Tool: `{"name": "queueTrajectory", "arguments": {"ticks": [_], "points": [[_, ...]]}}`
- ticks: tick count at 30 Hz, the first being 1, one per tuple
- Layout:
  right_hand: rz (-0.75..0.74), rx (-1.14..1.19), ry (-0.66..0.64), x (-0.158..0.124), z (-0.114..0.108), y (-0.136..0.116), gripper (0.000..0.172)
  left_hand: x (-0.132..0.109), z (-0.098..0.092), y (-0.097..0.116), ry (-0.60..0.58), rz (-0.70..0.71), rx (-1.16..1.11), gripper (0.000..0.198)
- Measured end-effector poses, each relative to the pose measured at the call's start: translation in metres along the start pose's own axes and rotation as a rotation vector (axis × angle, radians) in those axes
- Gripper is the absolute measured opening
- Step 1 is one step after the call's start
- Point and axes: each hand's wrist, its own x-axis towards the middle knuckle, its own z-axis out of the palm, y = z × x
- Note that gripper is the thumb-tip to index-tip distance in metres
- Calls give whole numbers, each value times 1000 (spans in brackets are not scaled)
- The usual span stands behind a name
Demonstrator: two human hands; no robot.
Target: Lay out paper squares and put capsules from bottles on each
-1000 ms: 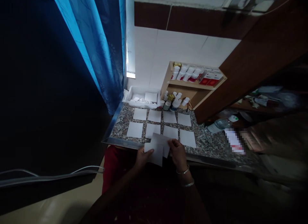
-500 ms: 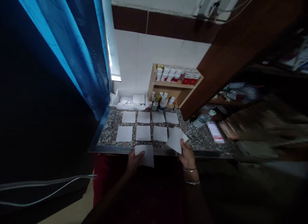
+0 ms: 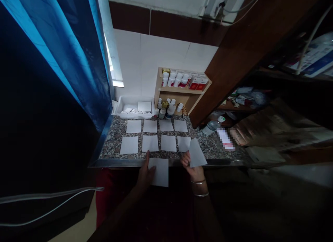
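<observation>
Left hand [image 3: 146,173], near: clamped on square white paper [image 3: 161,172]. Right hand [image 3: 194,170], near right: clamped on tilted white sheet [image 3: 197,153], now parted from the other; hands separately loaded.

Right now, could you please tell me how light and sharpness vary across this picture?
In the head view, the blue curtain glows in strips; the paper sheets stand out pale on the counter, while the left hand is dim; toward the lower right, detail fades into dark blur.
</observation>
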Motion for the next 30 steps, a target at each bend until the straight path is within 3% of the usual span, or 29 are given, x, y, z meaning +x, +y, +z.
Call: {"name": "queueTrajectory", "arguments": {"ticks": [3,6,9,12,16,21,26,30], "points": [[-111,-328,173,-2,8,8,34,2,1,5,-156,100,132,39],[-326,-752,329,-6,15,16,43,7,2,15,-220,63,189,32],[-497,-1102,286,-10,19,21,43,12,-2,29,-287,88,163,32],[-511,-1253,179,-14,25,25,39,16,-5,35,-268,73,141,37],[-401,-1183,143,-18,33,26,35,19,-6,32,-112,-6,110,36],[-199,-846,100,-21,41,21,35,21,-9,26,24,-59,31,32],[9,-610,-14,-26,43,22,27,21,-10,23,59,-91,-8,29],[-22,-623,39,-27,49,24,31,20,-10,24,81,-108,-24,27]]}}
